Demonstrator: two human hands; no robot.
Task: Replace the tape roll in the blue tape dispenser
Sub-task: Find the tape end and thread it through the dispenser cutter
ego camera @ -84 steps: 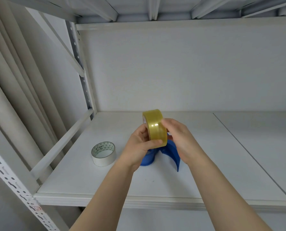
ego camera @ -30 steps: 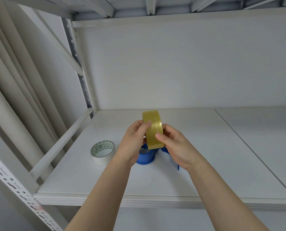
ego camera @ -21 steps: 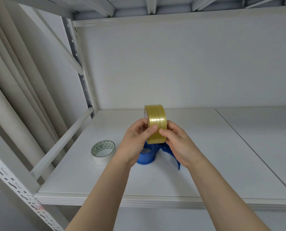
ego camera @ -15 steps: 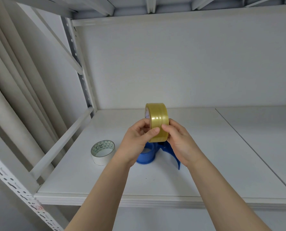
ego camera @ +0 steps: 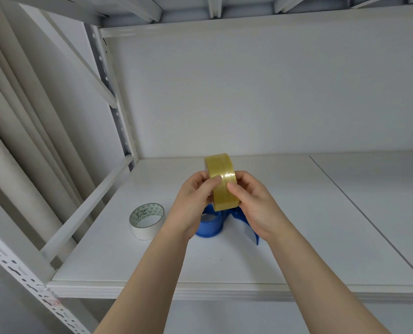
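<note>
- The yellow roll (ego camera: 222, 182) stood on edge in the air, held up between both hands above the shelf (ego camera: 297, 237), its outer band facing the camera.
- The left hand (ego camera: 193, 203) pinched the roll from its left side, the thumb pressed across the front of the band and the fingers hidden behind it.
- The right hand (ego camera: 253, 203) gripped the roll from its right side, the thumb lying on the front of the band close to the left thumb, the fingers curled round the back.
- The dispenser (ego camera: 211, 225), blue, sat on the shelf directly below the roll and partly behind the hands; its round hub showed under the left wrist, and a curved blue part (ego camera: 252, 231) showed under the right wrist.
- Whether the bottom of the roll touched the dispenser could not be told.
- The white roll (ego camera: 147, 220) lay flat on the shelf to the left of the dispenser, apart from it, nearer the shelf's left edge; a triangle pattern and some handwriting showed on its inner core.
- A seam (ego camera: 359, 208) ran across the shelf on the right, from the back wall towards the front edge.
- The rack's perforated white upright (ego camera: 111, 97) stood at the back left corner.
</note>
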